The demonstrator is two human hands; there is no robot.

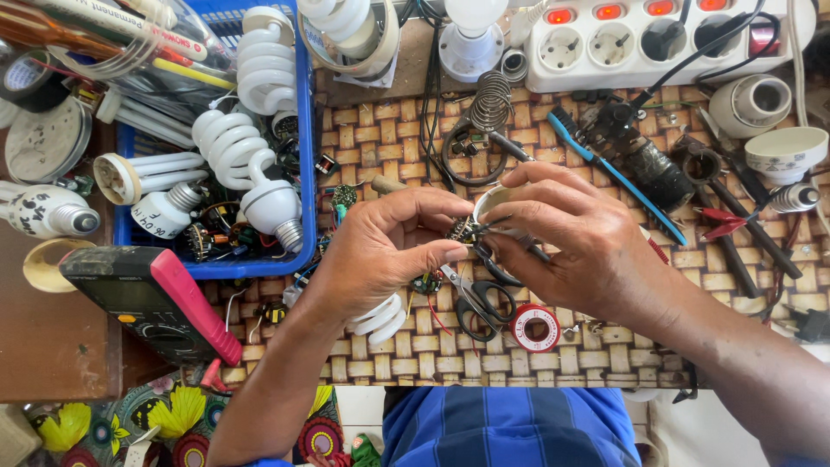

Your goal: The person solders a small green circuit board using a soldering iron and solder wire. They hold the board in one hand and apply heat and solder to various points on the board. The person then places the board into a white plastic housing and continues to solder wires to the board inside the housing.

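Hands are held together over the woven-mat worktop [519,346], just above the black-handled scissors [480,303]. A small round circuit board [464,230], w/ wires trailing, is pinched between thumb and fingers of the left hand [380,251]. The white lamp base [494,203] is gripped by the right hand [566,238], fingers curled round it, its rim touching the board; what the fingertips do underneath is hidden.

Judged from this, the board is being worked in or out of the base. It is best done w/ the board held by its edges only, components not squeezed, and the thin wires kept slack, not tugged. The base should be kept steady and level, the board moved square to the opening rather than levered.

Left of the scissors stands a blue crate [304,173] of spiral lamps, nearer the body a red-edged multimeter [156,298]. Right of the scissors a red solder reel [534,327] lies; beyond them, a white power strip [666,39].
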